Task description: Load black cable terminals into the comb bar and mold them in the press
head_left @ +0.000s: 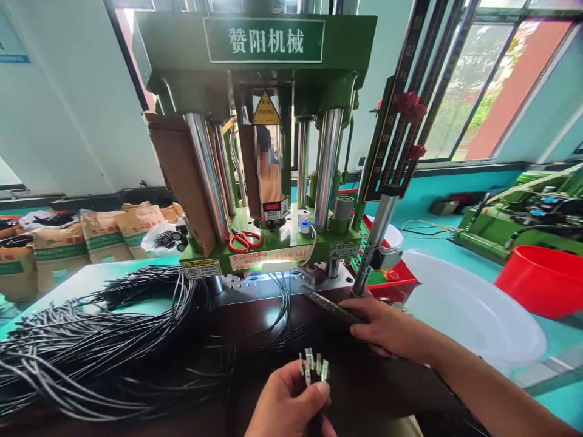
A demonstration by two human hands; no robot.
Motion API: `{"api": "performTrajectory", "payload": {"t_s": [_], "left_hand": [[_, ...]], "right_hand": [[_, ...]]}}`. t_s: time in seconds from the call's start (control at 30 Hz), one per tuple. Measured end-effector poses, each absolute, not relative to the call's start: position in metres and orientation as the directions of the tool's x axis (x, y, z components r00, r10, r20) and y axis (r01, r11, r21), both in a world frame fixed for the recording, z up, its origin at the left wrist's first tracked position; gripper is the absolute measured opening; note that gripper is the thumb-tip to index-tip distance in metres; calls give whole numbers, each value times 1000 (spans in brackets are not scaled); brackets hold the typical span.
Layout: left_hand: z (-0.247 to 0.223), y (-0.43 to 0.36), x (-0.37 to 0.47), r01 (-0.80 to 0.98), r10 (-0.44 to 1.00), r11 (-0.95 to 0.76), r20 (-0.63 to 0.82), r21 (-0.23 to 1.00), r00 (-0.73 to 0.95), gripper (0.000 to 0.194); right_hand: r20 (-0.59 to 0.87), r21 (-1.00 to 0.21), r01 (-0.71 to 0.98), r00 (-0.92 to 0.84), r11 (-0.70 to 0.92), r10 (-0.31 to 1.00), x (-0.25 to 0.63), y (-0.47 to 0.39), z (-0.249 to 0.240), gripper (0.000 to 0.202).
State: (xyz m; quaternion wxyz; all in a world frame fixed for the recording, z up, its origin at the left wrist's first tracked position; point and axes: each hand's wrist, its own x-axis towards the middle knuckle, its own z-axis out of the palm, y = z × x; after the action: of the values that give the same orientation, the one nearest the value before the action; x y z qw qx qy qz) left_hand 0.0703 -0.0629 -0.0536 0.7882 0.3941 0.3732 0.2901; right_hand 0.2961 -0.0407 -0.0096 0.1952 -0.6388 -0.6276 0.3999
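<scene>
My left hand (294, 397) is closed on a small bunch of metal cable terminals (314, 364), whose shiny ends stick up past the thumb. Just below the thumb, dark leads run down from them. My right hand (387, 321) grips a long, flat metal bar (334, 305) over the dark tabletop, its far end at the press's lower plate. Its exact kind I cannot make out. Several thin black cables (285, 303) come out from under the green press (291, 255) and trail across the tabletop between the press and my hands.
A big heap of black cables (91, 340) covers the left side. Red-handled scissors (245, 241) lie on the press ledge. To the right stand a wide white tub (473, 303), a red bucket (537, 282) and the press's slanted column (376, 230). Paper sacks (59, 249) stand at the back left.
</scene>
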Motion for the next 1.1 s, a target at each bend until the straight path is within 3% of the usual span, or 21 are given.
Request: {"api": "performTrajectory", "payload": {"t_s": [0.07,0.17,0.3,0.47,0.83,1.1], "left_hand": [[-52,-59,75,-151,751,515,-358,844,555,44],[-51,-52,86,-153,766,479,-326,865,554,45],[-56,-46,99,-122,801,414,-297,902,520,41],[-65,-46,101,-44,801,379,-304,924,516,41],[-67,-48,107,-10,813,358,-306,934,495,48],[-66,-49,105,42,786,384,-351,922,509,41]], "right_hand": [[-306,-907,308,-13,-287,952,297,-65,-23,48],[-249,-967,-73,83,-244,965,280,-89,-45,64],[-185,-953,-275,199,-126,962,248,-90,-57,59],[-139,-957,-281,220,-74,965,235,-77,-64,56],[-160,-982,-131,179,-138,971,235,-77,-70,64],[-149,-988,-70,175,-138,973,234,-77,-67,64]]}}
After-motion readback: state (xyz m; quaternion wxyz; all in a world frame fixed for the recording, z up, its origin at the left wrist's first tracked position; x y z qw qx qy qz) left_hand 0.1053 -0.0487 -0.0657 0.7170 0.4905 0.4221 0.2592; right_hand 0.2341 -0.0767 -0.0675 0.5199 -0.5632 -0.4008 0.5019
